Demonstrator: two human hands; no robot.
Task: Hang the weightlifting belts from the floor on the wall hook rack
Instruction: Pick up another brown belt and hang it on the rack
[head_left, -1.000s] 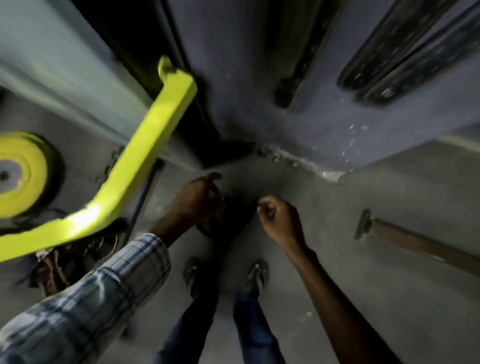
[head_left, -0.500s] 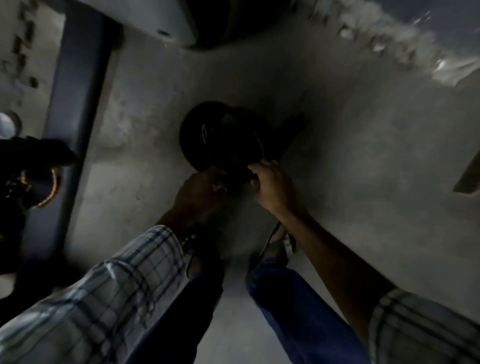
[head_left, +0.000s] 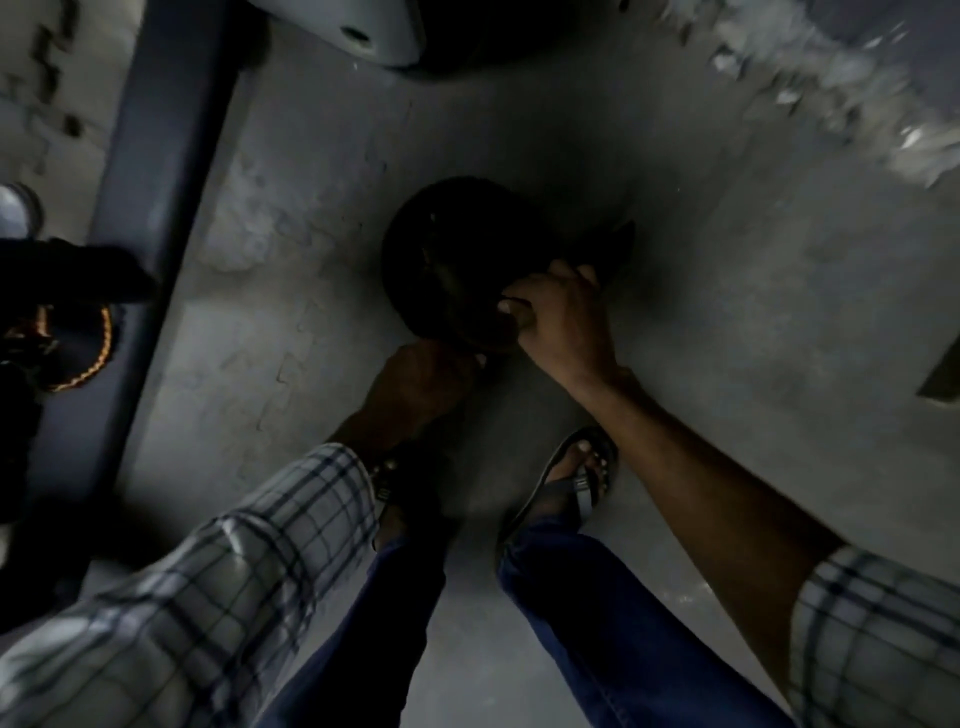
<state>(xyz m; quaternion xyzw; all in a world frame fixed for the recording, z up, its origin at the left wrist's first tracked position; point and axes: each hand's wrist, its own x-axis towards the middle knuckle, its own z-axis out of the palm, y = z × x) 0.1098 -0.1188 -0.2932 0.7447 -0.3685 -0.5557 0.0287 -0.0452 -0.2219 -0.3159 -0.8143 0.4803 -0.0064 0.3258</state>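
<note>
A dark, coiled weightlifting belt (head_left: 457, 254) lies on the grey concrete floor just ahead of my feet, its loose end (head_left: 618, 244) pointing right. My right hand (head_left: 561, 317) is closed over the belt's near right edge, thumb pressed on it. My left hand (head_left: 421, 384) is curled at the belt's near edge, fingers tucked under; the dim light hides how firmly it grips. The wall hook rack is out of view.
A grey metal frame post (head_left: 156, 218) runs down the left side. Dark gear with an orange-trimmed cord (head_left: 88, 338) sits at the far left. A pale machine base (head_left: 358, 26) is at the top, rubble (head_left: 841, 98) at the top right. My sandalled feet (head_left: 576, 478) stand close below the belt.
I have bent down: the view dropped from the yellow bar and wall to the floor. Both hands came down onto the coiled belt, and the right hand has closed over its edge.
</note>
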